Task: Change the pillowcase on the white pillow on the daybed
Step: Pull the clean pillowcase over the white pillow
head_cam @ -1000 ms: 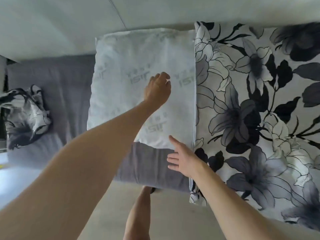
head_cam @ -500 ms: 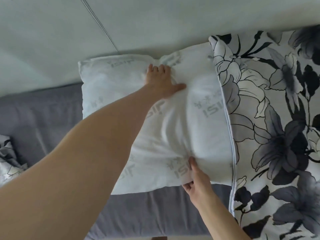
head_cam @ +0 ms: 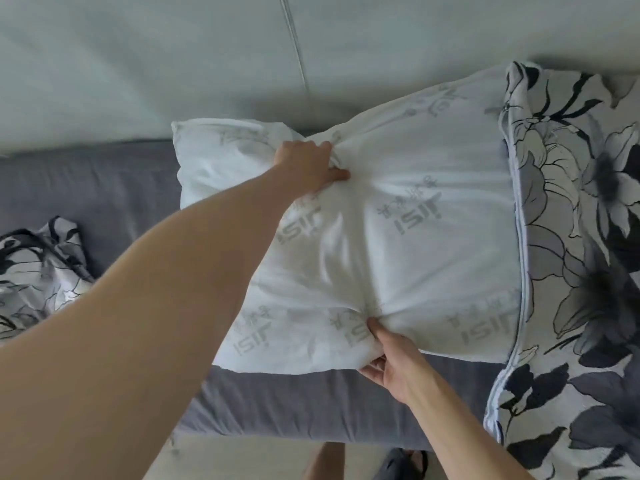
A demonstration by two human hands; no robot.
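The white pillow (head_cam: pixel 415 237), printed with grey lettering, lies on the grey daybed mattress (head_cam: pixel 104 188). Its right end sits inside the open mouth of a black-and-white floral pillowcase (head_cam: pixel 581 258). My left hand (head_cam: pixel 308 164) pinches the pillow's far edge near the wall, bunching the fabric. My right hand (head_cam: pixel 391 365) grips the near edge, thumb pressed into the top. The pillow creases between the two hands.
A second crumpled floral cloth (head_cam: pixel 38 271) lies at the mattress's left end. A pale wall (head_cam: pixel 207 57) runs right behind the daybed. Below the mattress's front edge I see light floor (head_cam: pixel 242 459) and part of my leg.
Both hands went from resting open near the pillow to gripping its far and near edges. The pillow has shifted right, further toward the floral pillowcase's mouth.
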